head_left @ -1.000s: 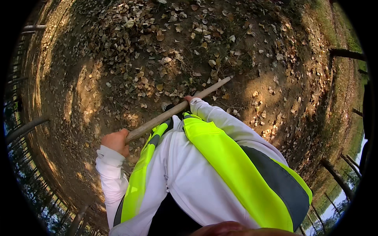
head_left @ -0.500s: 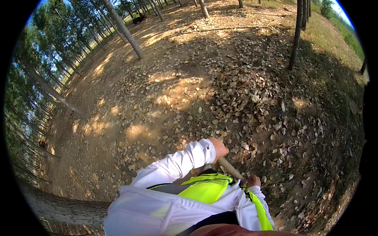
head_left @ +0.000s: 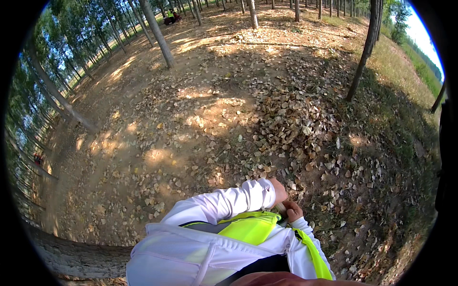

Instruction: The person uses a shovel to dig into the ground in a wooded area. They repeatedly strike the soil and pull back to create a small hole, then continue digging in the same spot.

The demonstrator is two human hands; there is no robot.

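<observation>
- Bright daylight filters through the trees, dappling the bare ground (head_left: pixel 157 157) with warm sun patches at left and centre.
- Long trunk shadows fall across the fallen leaves (head_left: pixel 296 114); the right side sits in deep shade.
- The white sleeve (head_left: pixel 224 200) and yellow vest (head_left: pixel 248 228) glare brightly near the camera.
- Fisheye distortion bends tree trunks (head_left: pixel 160 33) toward the black rim.
- The far sky at right is blown out; focus is fairly sharp.
</observation>
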